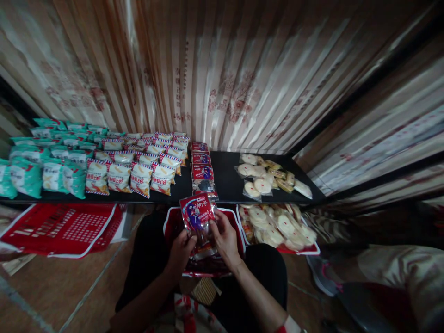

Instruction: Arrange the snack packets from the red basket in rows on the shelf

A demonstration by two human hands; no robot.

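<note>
Between my two hands, above a red basket [239,233] with a white rim, is a red and purple snack packet [197,213] with a clear lower part. My left hand [181,249] pinches its lower left side with thumb and fingers. On its right side, my right hand [225,236] grips it, the thumb across the front. The basket sits between my knees, and more dark packets lie inside it, partly hidden by my hands. Just beyond, a column of the same red packets [203,173] lies on the black shelf [225,178].
Rows of striped snack bags [140,179] and green bags [27,178] fill the shelf's left. White round packs [262,185] lie on its right. Below are a red basket [76,229] at left and a basket of white packs [286,226] at right. A person's leg [398,263] is at right.
</note>
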